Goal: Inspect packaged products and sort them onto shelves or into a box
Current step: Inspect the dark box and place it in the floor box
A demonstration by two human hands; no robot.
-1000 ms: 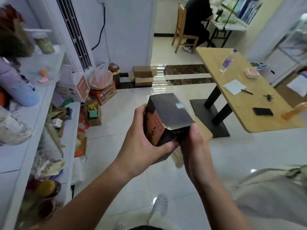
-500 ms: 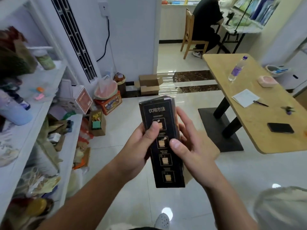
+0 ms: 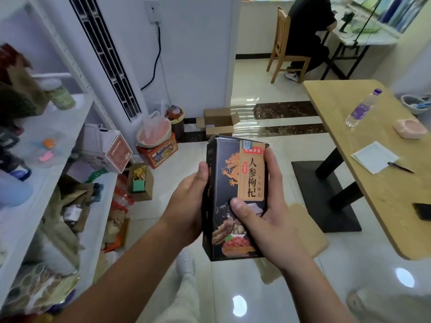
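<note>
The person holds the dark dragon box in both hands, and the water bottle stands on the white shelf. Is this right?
Not quite: the head view shows the water bottle on the wooden table. The left hand and right hand do hold the dark dragon box.

A wooden table (image 3: 363,141) stands at the right, carrying 1 water bottle (image 3: 363,108), a pink dish (image 3: 410,129), a sheet of paper (image 3: 374,156), a pen (image 3: 400,167) at its edge and a black phone (image 3: 422,211). Farther back, a person (image 3: 305,31) sits on a wooden chair (image 3: 283,43).
</note>
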